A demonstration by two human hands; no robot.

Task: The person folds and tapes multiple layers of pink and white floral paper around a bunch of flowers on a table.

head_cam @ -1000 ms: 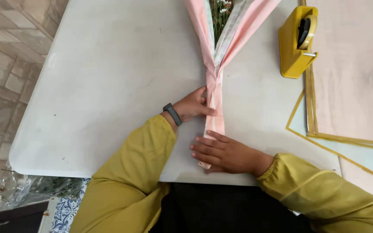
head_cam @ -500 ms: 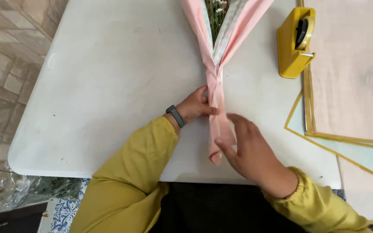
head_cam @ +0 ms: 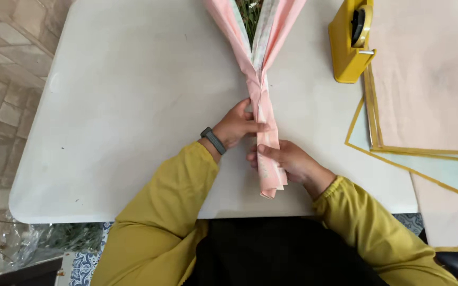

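Pink wrapping paper, gathered into a narrow stem, sits pinched between the fingers point(head_cam: 255, 127) of the left hand point(head_cam: 235, 126), which clench it from the side. Just below, the right hand point(head_cam: 287, 160) grasps the lower stem of the paper-wrapped bouquet point(head_cam: 263, 100), thumb on top. The bouquet lies flat on the white desk point(head_cam: 123, 106), its cone flaring away toward the far edge, green stems showing in the opening. The paper looks light, thin and easily creased; the gathered neck appears the firmest hold. A yellow tape dispenser point(head_cam: 350, 45) stands well apart at right, beside stacked paper sheets point(head_cam: 425, 90).
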